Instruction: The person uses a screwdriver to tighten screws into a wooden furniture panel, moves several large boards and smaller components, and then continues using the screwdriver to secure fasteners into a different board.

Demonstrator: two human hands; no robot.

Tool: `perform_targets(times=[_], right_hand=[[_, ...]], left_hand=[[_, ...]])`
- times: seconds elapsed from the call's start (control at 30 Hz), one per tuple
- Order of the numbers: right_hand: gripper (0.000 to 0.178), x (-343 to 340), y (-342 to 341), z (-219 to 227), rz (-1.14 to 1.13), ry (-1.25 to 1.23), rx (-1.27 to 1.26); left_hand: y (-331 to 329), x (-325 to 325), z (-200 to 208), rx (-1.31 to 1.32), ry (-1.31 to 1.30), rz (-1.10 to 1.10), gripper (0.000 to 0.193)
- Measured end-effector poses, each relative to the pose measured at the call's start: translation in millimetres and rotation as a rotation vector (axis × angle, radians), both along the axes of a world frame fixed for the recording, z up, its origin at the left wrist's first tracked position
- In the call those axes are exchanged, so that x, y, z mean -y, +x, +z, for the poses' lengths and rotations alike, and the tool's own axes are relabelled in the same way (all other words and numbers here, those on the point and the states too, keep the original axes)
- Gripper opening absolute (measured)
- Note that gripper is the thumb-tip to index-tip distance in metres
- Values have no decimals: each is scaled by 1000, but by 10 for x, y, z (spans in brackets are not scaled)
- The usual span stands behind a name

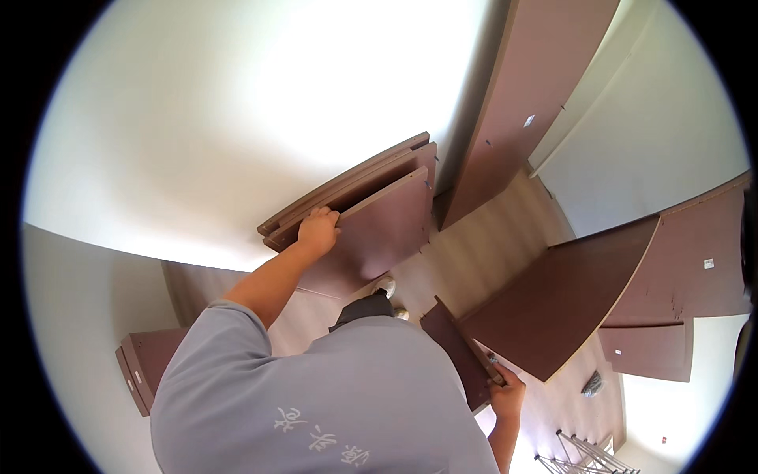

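Note:
Several reddish-brown boards lean in a stack against the white wall, ahead of me. My left hand (319, 230) is closed over the upper edge of the front board (379, 225), which tilts away from the boards behind it (347, 183). Dark pegs stick out along that board's right edge. Low on my right, my right hand (507, 395) is closed round the edge of a smaller brown board (450, 346) held beside my body. A small bluish-grey thing (493, 359) shows at its fingers; I cannot make out what it is.
A tall brown panel (521, 110) stands against the wall at the far right. Large brown panels (568, 292) form a piece of furniture to my right. Brown boards (154, 359) sit at left. A metal rack (584, 454) and a grey bundle (592, 384) are on the wooden floor (466, 249).

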State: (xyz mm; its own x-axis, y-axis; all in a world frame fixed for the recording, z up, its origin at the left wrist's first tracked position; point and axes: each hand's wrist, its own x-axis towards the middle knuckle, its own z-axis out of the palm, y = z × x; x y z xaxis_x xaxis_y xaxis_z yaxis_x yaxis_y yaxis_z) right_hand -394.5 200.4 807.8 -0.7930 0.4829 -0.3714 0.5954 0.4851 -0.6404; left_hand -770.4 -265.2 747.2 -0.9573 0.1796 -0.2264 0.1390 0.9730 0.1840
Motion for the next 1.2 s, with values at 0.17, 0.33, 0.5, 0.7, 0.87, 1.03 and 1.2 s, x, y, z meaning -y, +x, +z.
perform_targets(times=[0.17,0.33,0.5,0.7,0.87,1.03,1.2], right_hand=[[41,45,-128,-141,60,19,13],[43,17,-342,-122,137,73,-45],[45,26,-568,-195,183,34,-94],[43,210,-1125,-176,219,17,-53],[45,439,-1596,-330,208,-3,10],[43,751,-1926,-645,265,18,66],[37,1150,-2261,-997,264,34,33]], left_hand=[[95,93,-58,-193,-137,-5,46],[207,135,-338,-148,-123,60,72],[510,86,-221,-130,-91,69,83],[1502,563,-549,67,-50,-84,78],[2683,1494,-1248,481,89,128,51],[3480,2163,-1349,626,131,492,47],[3798,2308,-1174,551,373,825,45]])
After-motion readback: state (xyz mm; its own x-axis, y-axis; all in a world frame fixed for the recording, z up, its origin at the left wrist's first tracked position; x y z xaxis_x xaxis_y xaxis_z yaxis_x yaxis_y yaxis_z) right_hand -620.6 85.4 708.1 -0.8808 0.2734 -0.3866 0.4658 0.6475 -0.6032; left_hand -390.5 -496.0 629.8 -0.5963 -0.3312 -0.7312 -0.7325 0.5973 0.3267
